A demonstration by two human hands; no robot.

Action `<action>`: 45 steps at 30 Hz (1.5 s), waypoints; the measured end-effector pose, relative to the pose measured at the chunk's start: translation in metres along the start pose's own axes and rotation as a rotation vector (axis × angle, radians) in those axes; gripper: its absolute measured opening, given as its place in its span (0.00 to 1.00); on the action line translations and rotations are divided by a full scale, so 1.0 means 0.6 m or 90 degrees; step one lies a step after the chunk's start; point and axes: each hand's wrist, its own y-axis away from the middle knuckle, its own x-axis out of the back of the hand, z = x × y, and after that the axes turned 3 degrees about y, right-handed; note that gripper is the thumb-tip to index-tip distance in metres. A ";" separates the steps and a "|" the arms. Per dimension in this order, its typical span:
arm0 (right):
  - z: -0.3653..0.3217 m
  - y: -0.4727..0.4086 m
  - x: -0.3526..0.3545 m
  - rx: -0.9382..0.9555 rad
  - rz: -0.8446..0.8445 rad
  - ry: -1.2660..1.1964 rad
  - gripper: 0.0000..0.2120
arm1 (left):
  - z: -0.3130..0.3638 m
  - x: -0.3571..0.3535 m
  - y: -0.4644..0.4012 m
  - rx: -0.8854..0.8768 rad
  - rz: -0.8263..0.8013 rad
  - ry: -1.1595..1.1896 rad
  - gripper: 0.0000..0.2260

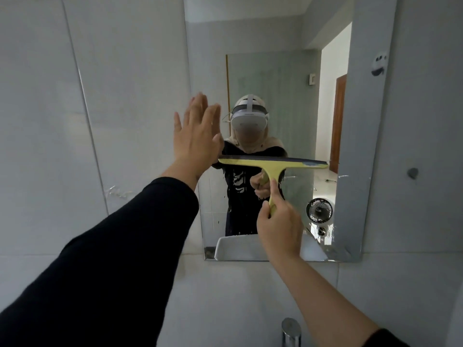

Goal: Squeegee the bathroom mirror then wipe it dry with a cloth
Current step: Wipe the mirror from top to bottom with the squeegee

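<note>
Your black left sleeve [105, 259] fills the near foreground, reaching up to the tiled wall [50, 96]. Beyond it hangs the mirror [283, 78], wet streaks low on its glass. Your left hand [198, 136] is flat and released, fingers spread at the mirror's left edge. Your right hand [280, 229] grips the yellow squeegee [271, 165] by its handle, blade level across the glass at mid-height. A chrome tap [290, 331] sits below.

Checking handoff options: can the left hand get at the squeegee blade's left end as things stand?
Probably yes. The left hand is open and flat at the mirror's left edge, right beside the left end of the squeegee. Nothing lies between them; the right hand grips only the handle below.
</note>
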 end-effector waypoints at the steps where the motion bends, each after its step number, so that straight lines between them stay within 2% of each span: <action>1: -0.004 0.002 -0.001 0.013 -0.016 0.008 0.25 | 0.011 0.001 -0.012 -0.020 -0.002 0.004 0.29; 4: -0.022 0.012 -0.010 0.050 -0.071 0.033 0.26 | 0.042 0.000 -0.044 -0.056 -0.043 0.008 0.32; 9: -0.023 0.020 -0.012 0.132 -0.135 0.104 0.27 | 0.051 -0.021 -0.038 -0.053 -0.117 0.027 0.41; 14: 0.024 -0.014 0.021 0.232 -0.154 0.282 0.32 | 0.047 -0.025 -0.033 -0.044 -0.118 0.084 0.42; 17: 0.055 -0.028 0.049 0.258 -0.116 0.366 0.32 | 0.045 -0.030 -0.033 -0.044 -0.110 0.084 0.42; 27: 0.144 -0.055 0.145 0.202 -0.083 0.406 0.27 | 0.051 -0.026 -0.029 -0.027 -0.116 0.074 0.40; 32: 0.173 -0.068 0.192 0.127 -0.068 0.423 0.26 | 0.061 -0.024 -0.031 -0.016 -0.107 0.067 0.39; 38: 0.208 -0.058 0.219 0.009 -0.088 0.353 0.25 | 0.076 -0.058 0.035 0.003 -0.023 0.084 0.32; 41: 0.221 -0.044 0.206 -0.020 -0.082 0.292 0.25 | 0.071 -0.088 0.089 0.006 -0.067 0.075 0.30; 45: 0.237 -0.018 0.175 -0.056 -0.049 0.203 0.26 | 0.051 -0.118 0.120 -0.001 -0.106 0.042 0.34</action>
